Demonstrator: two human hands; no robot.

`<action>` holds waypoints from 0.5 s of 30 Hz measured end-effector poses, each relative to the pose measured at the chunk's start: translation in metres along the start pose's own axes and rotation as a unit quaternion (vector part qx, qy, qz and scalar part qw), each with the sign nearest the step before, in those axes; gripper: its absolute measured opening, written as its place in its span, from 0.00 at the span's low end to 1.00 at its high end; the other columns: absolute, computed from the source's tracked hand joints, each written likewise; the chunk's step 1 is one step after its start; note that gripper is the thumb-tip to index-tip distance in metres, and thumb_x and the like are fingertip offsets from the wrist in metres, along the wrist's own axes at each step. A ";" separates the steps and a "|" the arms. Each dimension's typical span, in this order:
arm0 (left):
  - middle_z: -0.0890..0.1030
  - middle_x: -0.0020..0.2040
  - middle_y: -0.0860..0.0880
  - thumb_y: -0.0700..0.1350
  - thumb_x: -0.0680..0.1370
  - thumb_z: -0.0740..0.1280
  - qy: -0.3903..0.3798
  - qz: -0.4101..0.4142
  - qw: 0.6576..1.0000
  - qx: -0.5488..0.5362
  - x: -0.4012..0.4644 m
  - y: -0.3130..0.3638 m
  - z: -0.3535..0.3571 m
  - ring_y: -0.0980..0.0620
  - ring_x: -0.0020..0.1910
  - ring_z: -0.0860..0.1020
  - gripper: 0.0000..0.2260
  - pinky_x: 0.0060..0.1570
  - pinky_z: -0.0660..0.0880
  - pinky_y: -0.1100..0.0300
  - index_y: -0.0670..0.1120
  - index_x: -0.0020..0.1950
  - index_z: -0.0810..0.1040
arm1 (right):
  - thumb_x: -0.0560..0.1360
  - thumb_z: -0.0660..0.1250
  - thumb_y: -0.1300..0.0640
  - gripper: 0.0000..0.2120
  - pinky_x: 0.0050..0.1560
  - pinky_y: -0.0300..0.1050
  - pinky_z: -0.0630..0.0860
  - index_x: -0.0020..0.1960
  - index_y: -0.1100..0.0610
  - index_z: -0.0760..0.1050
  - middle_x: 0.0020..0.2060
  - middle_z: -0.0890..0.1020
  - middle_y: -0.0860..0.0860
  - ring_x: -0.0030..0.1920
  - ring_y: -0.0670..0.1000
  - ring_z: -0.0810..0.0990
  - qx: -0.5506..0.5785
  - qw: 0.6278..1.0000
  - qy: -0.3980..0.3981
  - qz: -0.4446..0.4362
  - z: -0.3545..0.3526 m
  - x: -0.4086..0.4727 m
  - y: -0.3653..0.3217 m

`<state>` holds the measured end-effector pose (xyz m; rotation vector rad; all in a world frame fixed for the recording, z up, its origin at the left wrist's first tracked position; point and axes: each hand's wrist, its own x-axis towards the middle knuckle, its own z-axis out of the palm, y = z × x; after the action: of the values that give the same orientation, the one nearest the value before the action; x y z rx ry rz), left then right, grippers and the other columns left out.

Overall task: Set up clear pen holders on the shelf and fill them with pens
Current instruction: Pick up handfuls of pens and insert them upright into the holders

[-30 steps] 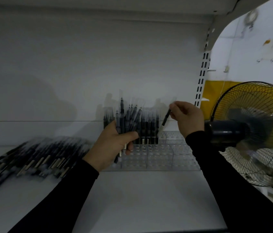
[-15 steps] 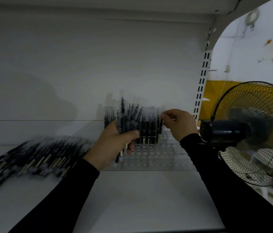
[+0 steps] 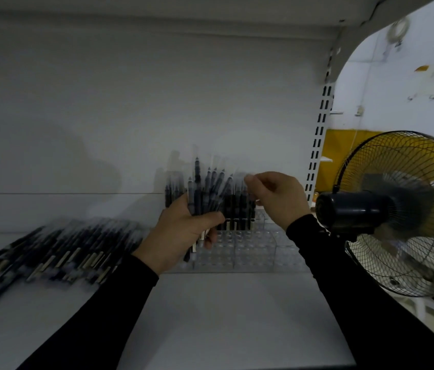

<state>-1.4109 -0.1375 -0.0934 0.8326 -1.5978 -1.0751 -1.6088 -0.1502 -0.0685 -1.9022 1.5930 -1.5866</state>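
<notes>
White shelf, loose pile of pens left, clear pen holders at back

A heap of pens lies on the shelf at lower left. The clear pen holders sit centre frame against the back wall, pens standing in their rear rows. A fan stands at right, beside the shelf.

A single wide-angle view is taken from the head, directed forward and slightly downward into a white shelf at close, arm's-length range. Both forearms are seen entering from the bottom edge, and straight lines are bowed toward the borders. At the right edge a fan is included.
</notes>
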 end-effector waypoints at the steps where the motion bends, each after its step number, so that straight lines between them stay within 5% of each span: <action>1: 0.78 0.30 0.44 0.38 0.77 0.70 -0.001 0.003 1.000 0.001 0.000 0.000 0.001 0.44 0.31 0.75 0.04 0.29 0.72 0.58 0.39 0.50 0.79 | 0.75 0.66 0.41 0.16 0.46 0.46 0.81 0.41 0.53 0.82 0.35 0.84 0.47 0.38 0.47 0.83 0.045 0.999 -0.024 0.008 0.002 -0.003 -0.006; 7: 0.79 0.31 0.43 0.36 0.76 0.70 -0.007 0.014 1.000 0.004 0.000 0.000 0.001 0.44 0.30 0.76 0.05 0.30 0.73 0.56 0.43 0.50 0.79 | 0.74 0.70 0.51 0.13 0.40 0.43 0.82 0.44 0.61 0.81 0.35 0.84 0.52 0.36 0.49 0.84 0.184 0.978 -0.088 0.046 0.010 -0.013 -0.026; 15: 0.83 0.41 0.37 0.48 0.72 0.72 0.012 0.004 0.999 0.036 0.001 -0.003 -0.002 0.42 0.32 0.78 0.10 0.34 0.76 0.51 0.43 0.48 0.82 | 0.78 0.66 0.56 0.08 0.37 0.37 0.78 0.43 0.58 0.81 0.36 0.84 0.53 0.35 0.48 0.83 0.375 0.914 0.035 0.152 -0.011 0.008 -0.017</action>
<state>-1.4088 -0.1398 -0.0957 0.8834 -1.6270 -1.0027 -1.6082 -0.1445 -0.0474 -1.1418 0.9940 -1.7743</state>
